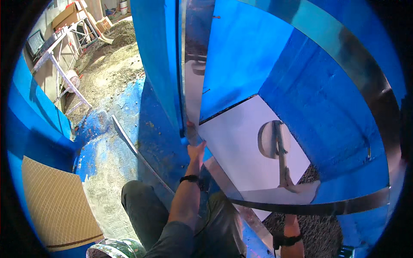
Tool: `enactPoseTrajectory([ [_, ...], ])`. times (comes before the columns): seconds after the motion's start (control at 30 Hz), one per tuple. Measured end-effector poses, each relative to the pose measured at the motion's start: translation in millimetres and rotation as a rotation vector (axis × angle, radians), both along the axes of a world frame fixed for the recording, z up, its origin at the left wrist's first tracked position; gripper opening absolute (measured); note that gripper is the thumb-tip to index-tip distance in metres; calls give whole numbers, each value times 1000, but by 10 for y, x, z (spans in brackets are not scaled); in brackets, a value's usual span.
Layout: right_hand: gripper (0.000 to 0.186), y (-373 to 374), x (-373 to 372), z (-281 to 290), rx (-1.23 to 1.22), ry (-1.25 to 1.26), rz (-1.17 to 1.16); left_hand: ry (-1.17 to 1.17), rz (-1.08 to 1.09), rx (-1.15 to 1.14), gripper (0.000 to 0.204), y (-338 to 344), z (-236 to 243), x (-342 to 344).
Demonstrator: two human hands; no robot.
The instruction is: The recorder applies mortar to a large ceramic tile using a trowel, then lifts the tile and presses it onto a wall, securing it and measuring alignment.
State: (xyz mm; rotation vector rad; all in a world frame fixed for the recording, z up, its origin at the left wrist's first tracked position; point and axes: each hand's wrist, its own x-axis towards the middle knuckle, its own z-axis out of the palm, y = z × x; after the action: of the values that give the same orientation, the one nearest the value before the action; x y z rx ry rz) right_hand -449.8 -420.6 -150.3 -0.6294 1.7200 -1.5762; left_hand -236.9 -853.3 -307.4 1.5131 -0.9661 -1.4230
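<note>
My left hand (pixel 196 151) is closed around the lower end of an upright shiny metal strip (pixel 195 86) that runs along a blue panel edge. A dark watch (pixel 189 178) is on that wrist. My right forearm (pixel 293 248), with a dark band, reaches up under a curved metal rim (pixel 327 207), and its fingers are hidden. Between the arms, a white sheet (pixel 234 142) lies tilted inside a blue-walled enclosure (pixel 318 94). Over the sheet shows a pale oval shape with a tan stick-like piece (pixel 282 159); whether it is an object or a reflection I cannot tell.
A long marked measuring tape (pixel 137 152) lies on the paint-stained floor to the left. A tan patterned panel (pixel 60 206) stands at the lower left, beside a splattered bucket (pixel 116 248). Farther off are a white metal frame (pixel 64 71), cardboard (pixel 66 17) and rubble. Dark gravelly ground (pixel 320 232) shows below the rim.
</note>
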Motion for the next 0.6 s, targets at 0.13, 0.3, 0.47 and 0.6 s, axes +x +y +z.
enactPoseTrajectory([
  [0.13, 46, -195, -457, -495, 46, 624, 36, 154, -40, -100, 27, 146, 135, -411],
  [0.3, 50, -884, 253, 809, 487, 288, -24, -13, -151, -77, 78, 185, -23, -158],
  [0.47, 46, -1239, 366, 1122, 227, 337, -193, -13, 6, -172, 29, -138, -219, 208],
  [0.6, 62, -987, -318, 356, 501, 287, -236, -101, -103, -139, 24, 234, 287, -288],
])
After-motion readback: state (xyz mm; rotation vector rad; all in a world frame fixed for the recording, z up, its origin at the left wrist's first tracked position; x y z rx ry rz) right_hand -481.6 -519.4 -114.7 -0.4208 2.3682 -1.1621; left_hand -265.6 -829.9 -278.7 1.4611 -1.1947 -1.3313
